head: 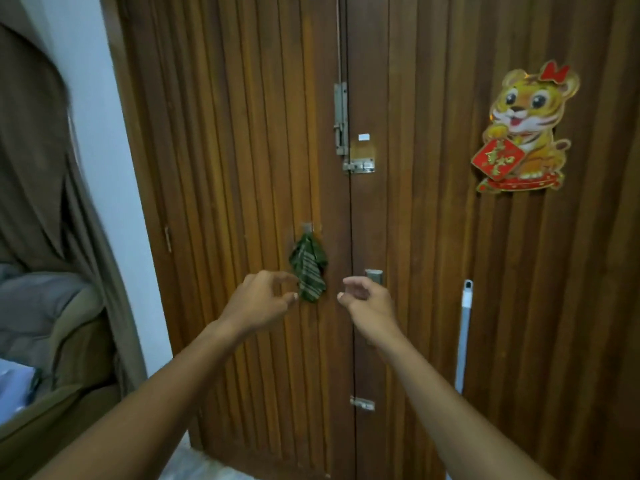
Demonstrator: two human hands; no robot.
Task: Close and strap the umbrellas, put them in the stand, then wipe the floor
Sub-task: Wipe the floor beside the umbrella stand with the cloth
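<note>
A green striped cloth (308, 268) hangs from a small hook on the left leaf of a wooden double door (242, 168). My left hand (263, 299) is raised just left of the cloth's lower end, fingers apart and curled, holding nothing; its fingertips are close to the cloth. My right hand (367, 299) is to the right of the cloth, in front of the door handle (374, 276), fingers loosely curled and holding nothing. No umbrella or stand is in view.
A grey mop or broom handle (463, 327) leans against the right door leaf. Bolts and latches (341, 119) sit along the door seam. A tiger decoration (526, 129) is stuck at upper right. A brown curtain (52, 168) and a sofa (62, 341) stand at left.
</note>
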